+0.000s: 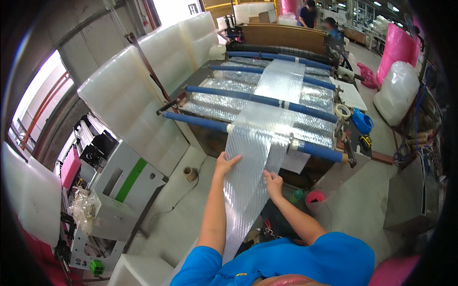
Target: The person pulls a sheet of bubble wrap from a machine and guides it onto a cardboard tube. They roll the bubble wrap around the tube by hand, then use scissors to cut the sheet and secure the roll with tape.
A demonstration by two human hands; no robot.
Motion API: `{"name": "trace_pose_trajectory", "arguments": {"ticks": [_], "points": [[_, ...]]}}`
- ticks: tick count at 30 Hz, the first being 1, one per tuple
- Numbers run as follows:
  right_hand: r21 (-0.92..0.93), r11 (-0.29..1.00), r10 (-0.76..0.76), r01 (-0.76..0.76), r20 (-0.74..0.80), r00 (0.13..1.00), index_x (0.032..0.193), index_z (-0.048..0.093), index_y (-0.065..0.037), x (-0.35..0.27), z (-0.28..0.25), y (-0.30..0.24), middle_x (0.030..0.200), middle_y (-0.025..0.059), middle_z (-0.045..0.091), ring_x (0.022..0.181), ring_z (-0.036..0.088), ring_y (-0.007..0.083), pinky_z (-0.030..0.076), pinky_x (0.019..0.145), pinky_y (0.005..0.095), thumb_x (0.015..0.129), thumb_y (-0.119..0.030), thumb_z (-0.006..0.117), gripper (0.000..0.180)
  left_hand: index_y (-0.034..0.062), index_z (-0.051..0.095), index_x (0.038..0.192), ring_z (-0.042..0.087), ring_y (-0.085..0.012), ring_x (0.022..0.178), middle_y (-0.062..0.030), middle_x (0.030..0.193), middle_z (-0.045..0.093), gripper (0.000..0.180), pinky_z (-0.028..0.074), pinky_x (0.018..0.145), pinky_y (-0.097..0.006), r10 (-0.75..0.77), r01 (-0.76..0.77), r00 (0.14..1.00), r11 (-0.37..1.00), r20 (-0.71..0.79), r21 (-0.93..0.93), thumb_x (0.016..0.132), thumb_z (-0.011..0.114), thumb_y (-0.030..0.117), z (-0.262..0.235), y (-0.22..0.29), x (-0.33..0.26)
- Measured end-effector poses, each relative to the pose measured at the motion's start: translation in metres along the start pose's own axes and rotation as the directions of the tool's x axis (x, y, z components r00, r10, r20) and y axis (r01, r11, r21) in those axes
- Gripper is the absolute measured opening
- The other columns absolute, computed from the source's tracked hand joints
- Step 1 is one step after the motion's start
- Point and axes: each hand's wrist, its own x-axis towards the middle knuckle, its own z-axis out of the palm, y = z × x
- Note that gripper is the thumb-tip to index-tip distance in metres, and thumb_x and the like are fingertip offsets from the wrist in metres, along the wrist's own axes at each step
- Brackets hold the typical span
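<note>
A long strip of clear bubble film runs from the roller machine down toward my body. It passes over the blue front roller, and its surface looks ribbed and shiny. My left hand grips the strip's left edge, thumb lying on top and the other fingers partly hidden at the edge. Lower down, my right hand pinches the right edge between thumb and fingers. Beneath the strip, silvery bubble sheeting covers the machine bed between several blue rollers.
Tall stacked rolls of white film stand left of the machine. A grey cabinet with a green stripe is at left. Tape rolls and a blue dispenser lie at right. A pink bin stands below. Two people are far behind.
</note>
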Motion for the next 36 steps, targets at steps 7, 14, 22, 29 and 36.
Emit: {"name": "trace_pose_trajectory", "arguments": {"ticks": [7,14,22,29,36], "points": [[-0.163,0.983,0.122,-0.083,0.246,0.961,0.063,0.057,-0.001,-0.063,-0.015,-0.003,0.054,0.0017,0.052,0.05,0.048,0.0081,0.038,0.047,0.0225,0.076,-0.033,0.059,0.035,-0.0032,0.051,0.092,0.055,-0.0164,0.076,-0.0092,0.085,0.059,0.053,0.044,0.068,-0.027,-0.213,0.23,0.966,0.966,0.144,-0.117,0.059,0.074,0.031,-0.029,-0.042,-0.077],[0.243,0.932,0.146,-0.268,0.424,0.894,0.056,0.051,-0.006,-0.106,-0.018,-0.096,0.051,0.0003,0.048,0.047,0.043,0.0075,0.034,0.044,0.0233,0.077,-0.035,0.058,0.036,0.0013,0.054,0.084,0.046,-0.0047,0.052,0.0002,0.066,0.055,0.028,0.036,0.046,-0.02,0.029,-0.033,0.999,0.99,-0.029,-0.138,0.067,0.069,0.017,-0.091,0.006,-0.092],[0.204,0.961,0.117,-0.186,0.31,0.943,0.062,0.054,-0.003,-0.089,-0.013,-0.018,0.053,-0.0024,0.046,0.049,0.041,0.0059,0.033,0.046,0.0226,0.079,-0.033,0.056,0.034,0.0024,0.057,0.084,0.043,-0.005,0.048,0.0026,0.061,0.052,0.026,0.034,0.043,-0.021,-0.103,0.122,0.987,0.98,0.122,-0.159,0.073,0.064,0.025,-0.056,-0.04,-0.078],[-0.209,0.977,0.091,-0.033,0.272,0.958,0.059,0.056,-0.003,-0.052,-0.02,0.036,0.05,0.0005,0.048,0.046,0.045,0.0078,0.035,0.044,0.0226,0.078,-0.042,0.054,0.043,0.0019,0.058,0.086,0.047,-0.0072,0.052,-0.0001,0.065,0.056,0.027,0.039,0.047,-0.023,-0.034,0.042,0.999,0.974,0.04,-0.221,0.073,0.064,0.025,-0.018,-0.088,-0.059],[-0.106,0.991,0.113,-0.087,0.273,0.955,0.06,0.056,-0.002,-0.05,-0.018,0.06,0.05,0.0019,0.048,0.046,0.046,0.0084,0.035,0.044,0.0223,0.077,-0.044,0.055,0.045,0.0027,0.058,0.084,0.048,-0.0084,0.052,-0.0012,0.064,0.055,0.028,0.04,0.048,-0.024,-0.033,0.038,0.998,0.995,0.046,-0.097,0.07,0.067,0.025,-0.02,-0.077,-0.062]]}}
